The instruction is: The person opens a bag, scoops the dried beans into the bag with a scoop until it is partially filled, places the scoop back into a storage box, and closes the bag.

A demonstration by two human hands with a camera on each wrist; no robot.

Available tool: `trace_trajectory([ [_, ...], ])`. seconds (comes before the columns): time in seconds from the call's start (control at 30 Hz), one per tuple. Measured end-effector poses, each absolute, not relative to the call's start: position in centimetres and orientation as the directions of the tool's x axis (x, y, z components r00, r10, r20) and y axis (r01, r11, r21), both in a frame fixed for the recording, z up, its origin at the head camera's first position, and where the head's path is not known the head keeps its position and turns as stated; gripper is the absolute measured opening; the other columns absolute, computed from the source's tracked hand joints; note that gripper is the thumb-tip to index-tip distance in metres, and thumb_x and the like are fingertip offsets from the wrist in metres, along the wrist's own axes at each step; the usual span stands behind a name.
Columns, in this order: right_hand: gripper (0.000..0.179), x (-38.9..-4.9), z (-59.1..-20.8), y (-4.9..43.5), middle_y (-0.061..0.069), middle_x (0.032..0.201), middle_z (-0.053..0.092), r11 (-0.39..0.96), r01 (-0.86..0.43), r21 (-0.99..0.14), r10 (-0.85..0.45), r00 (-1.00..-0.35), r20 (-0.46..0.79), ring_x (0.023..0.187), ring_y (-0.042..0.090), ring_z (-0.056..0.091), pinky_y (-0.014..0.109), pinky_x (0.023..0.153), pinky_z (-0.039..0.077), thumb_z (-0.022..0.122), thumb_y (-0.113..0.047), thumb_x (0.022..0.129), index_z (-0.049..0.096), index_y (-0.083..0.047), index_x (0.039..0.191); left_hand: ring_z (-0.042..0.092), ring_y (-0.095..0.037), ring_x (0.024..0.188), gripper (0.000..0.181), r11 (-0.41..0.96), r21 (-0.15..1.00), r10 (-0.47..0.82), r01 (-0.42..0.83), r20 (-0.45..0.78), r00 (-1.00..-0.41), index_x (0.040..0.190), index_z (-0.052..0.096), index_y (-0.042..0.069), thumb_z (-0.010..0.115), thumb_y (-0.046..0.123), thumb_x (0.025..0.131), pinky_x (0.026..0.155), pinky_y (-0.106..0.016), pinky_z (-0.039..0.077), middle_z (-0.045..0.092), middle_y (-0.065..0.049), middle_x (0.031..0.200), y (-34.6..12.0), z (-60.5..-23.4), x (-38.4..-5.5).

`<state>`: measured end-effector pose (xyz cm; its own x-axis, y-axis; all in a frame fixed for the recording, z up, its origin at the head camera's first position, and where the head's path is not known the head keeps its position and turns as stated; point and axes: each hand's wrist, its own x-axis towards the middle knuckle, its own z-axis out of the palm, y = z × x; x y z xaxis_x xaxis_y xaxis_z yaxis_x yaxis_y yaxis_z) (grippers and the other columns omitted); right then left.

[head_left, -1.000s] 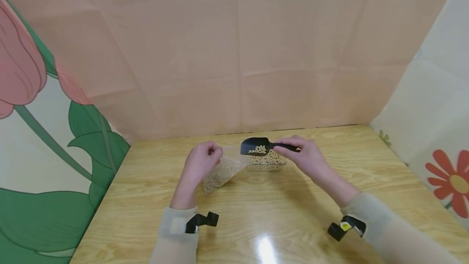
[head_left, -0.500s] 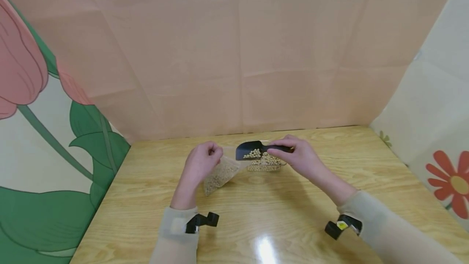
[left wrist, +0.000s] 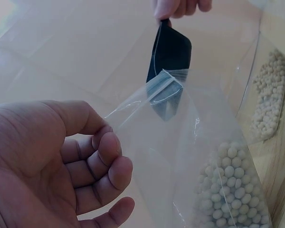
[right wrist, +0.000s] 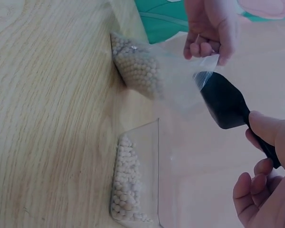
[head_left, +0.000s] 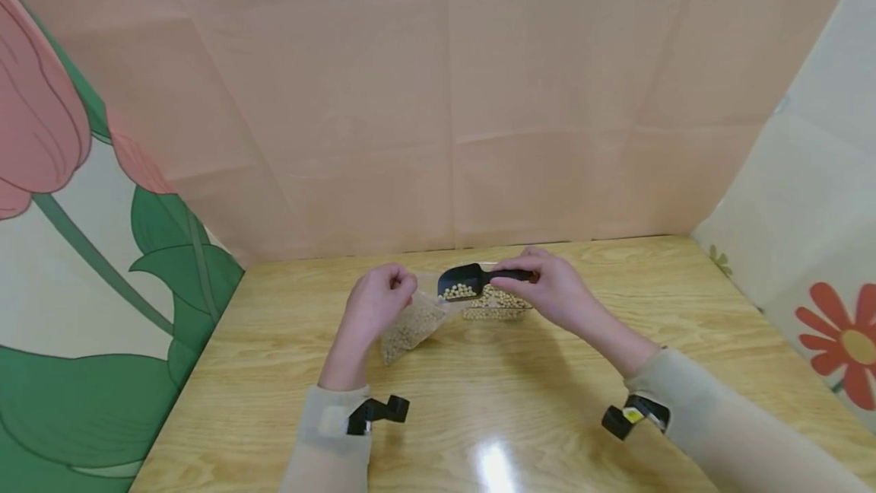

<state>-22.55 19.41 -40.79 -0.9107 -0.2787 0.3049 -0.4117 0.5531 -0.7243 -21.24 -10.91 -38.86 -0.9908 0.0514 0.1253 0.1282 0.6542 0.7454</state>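
My left hand pinches the top edge of a clear zip bag between thumb and fingers. Pale round beans fill the bag's lower part, which slumps onto the table. In my right hand, thumb and fingers grip the handle of a black scoop. Beans lie in the scoop's bowl. The scoop's front end shows through the plastic at the bag's mouth in the left wrist view. Below and behind the scoop stands a clear container with more of the same beans.
The wooden table ends at a pink cloth backdrop. A panel with painted leaves rises on the left, and one with a red flower on the right. Each wrist wears a small black camera.
My right hand has moved left and slightly down with the scoop, bringing its front end to the bag's mouth. The beans have shifted toward the scoop's tip. The left hand keeps its place.
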Motion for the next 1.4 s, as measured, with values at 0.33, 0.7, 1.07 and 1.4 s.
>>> trace_trajectory([
  [0.33, 0.033, -22.4, -40.3, 18.7, 0.002, 0.090, 0.054, 0.600, -0.461, -0.654, -0.296, -0.887, 0.354, 0.069, 0.019, 0.047, 0.034, 0.062, 0.043, 0.088, -0.033, 0.097, 0.085, -0.016, 0.126, 0.061, -0.022, 0.071, 0.021, 0.652, 0.747, 0.056, 0.130, 0.124, -0.991, 0.093, 0.072, 0.015, 0.060, 0.023, 0.108, 0.066, -0.038, 0.048, 0.072, 0.000, 0.084, -11.0, -38.7, -21.1],
  [0.7, 0.033, -22.0, -40.2, 19.2, 0.002, 0.090, 0.055, 0.593, -0.465, -0.657, -0.285, -0.885, 0.369, 0.070, 0.020, 0.047, 0.034, 0.063, 0.044, 0.087, -0.030, 0.098, 0.084, -0.014, 0.127, 0.062, -0.023, 0.073, 0.022, 0.643, 0.754, 0.065, 0.134, 0.121, -0.991, 0.093, 0.072, 0.013, 0.059, 0.023, 0.108, 0.066, -0.038, 0.048, 0.072, -0.001, 0.086, -10.9, -38.7, -21.1],
  [1.07, 0.029, -21.7, -40.2, 21.2, 0.003, 0.099, 0.062, 0.569, -0.409, -0.713, -0.233, -0.912, 0.337, 0.082, 0.026, 0.050, 0.035, 0.068, 0.045, 0.083, -0.036, 0.102, 0.084, -0.020, 0.126, 0.062, -0.022, 0.071, 0.020, 0.632, 0.758, 0.041, 0.159, 0.173, -0.984, 0.096, 0.075, 0.012, 0.059, 0.020, 0.105, 0.064, -0.037, 0.048, 0.072, -0.001, 0.083, -11.1, -39.2, -21.3],
  [1.4, 0.032, -21.8, -41.6, 23.7, 0.006, 0.107, 0.067, 0.545, -0.331, -0.770, -0.163, -0.943, 0.290, 0.088, 0.027, 0.053, 0.037, 0.071, 0.046, 0.081, -0.040, 0.103, 0.084, -0.019, 0.127, 0.057, -0.023, 0.067, 0.022, 0.587, 0.792, 0.004, 0.165, 0.202, -0.979, 0.098, 0.074, 0.008, 0.057, 0.020, 0.106, 0.062, -0.037, 0.046, 0.073, -0.008, 0.085, -11.3, -39.4, -20.8],
])
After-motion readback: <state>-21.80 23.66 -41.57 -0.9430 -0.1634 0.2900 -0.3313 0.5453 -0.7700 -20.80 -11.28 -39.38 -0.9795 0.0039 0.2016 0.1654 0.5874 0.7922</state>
